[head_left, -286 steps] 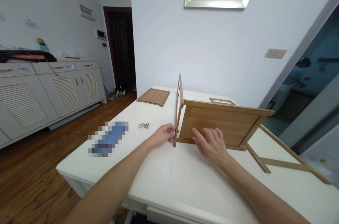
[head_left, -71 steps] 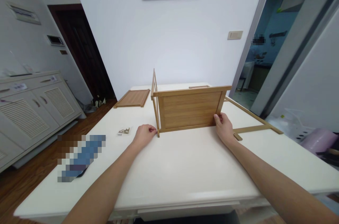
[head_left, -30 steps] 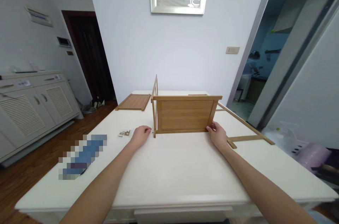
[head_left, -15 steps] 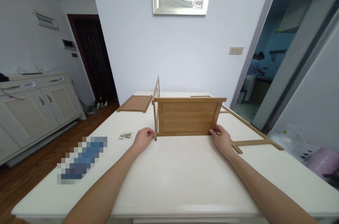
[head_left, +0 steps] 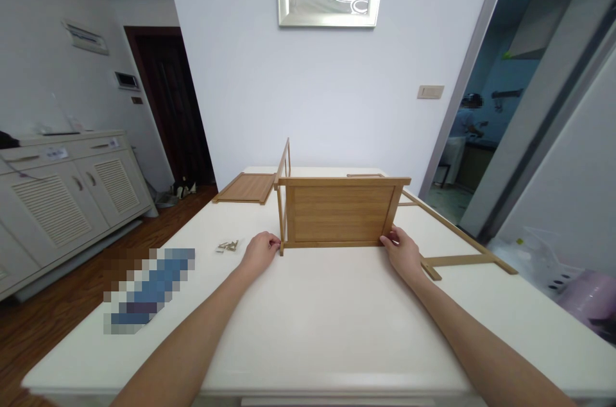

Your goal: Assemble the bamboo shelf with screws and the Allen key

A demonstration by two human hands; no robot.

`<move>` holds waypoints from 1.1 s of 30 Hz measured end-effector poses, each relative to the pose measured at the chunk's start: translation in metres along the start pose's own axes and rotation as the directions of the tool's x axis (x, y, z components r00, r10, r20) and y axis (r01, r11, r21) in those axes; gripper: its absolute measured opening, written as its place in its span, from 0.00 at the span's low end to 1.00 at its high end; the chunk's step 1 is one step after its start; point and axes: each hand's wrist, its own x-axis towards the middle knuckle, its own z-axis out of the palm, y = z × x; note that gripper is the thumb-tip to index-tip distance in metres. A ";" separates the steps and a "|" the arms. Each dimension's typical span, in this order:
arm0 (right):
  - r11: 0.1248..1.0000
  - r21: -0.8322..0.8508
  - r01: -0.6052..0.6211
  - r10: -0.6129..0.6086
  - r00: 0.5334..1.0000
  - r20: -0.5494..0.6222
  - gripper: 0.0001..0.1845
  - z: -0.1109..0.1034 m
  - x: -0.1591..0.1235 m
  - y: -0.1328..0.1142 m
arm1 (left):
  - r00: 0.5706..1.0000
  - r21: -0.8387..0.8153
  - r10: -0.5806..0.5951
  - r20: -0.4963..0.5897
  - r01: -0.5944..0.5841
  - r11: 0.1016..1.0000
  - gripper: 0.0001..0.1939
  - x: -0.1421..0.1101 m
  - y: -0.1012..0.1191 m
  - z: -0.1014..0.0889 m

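A wooden panel (head_left: 341, 211) stands on its long edge on the white table (head_left: 337, 317). At its left end, a narrow open wooden frame (head_left: 282, 214) stands upright, meeting it at a corner. My left hand (head_left: 261, 251) is at the foot of that frame, thumb and fingers pinched at its outer side. A small screw jutted out there a second ago; my fingertips now cover that spot. My right hand (head_left: 403, 254) grips the panel's lower right corner, thumb in front and fingers behind.
Several small brass-coloured screws (head_left: 228, 246) lie left of my left hand. A blurred blue item (head_left: 158, 285) is near the left edge. Another wooden panel (head_left: 245, 188) lies flat behind, and a long wooden frame (head_left: 462, 259) lies at the right. A person (head_left: 464, 124) stands beyond the doorway.
Since the oldest frame, my right hand has gone from loose before the panel to gripping its lower right corner. Within the last second, my left fingers have closed in against the frame's foot.
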 end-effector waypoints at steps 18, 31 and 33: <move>0.998 -0.051 -0.022 0.022 1.000 -0.010 0.20 0.002 0.003 0.005 | 0.995 0.152 0.099 -0.017 -0.095 0.984 0.13 -0.002 -0.001 -0.002; 1.000 -0.029 -0.007 0.006 1.000 -0.012 0.20 0.002 0.001 0.005 | 0.990 0.205 0.132 -0.041 -0.121 0.971 0.15 -0.002 -0.005 -0.001; 1.000 -0.027 -0.006 0.006 1.000 -0.011 0.20 0.002 0.001 0.005 | 0.984 0.246 0.174 -0.019 -0.165 0.955 0.16 -0.005 -0.002 -0.002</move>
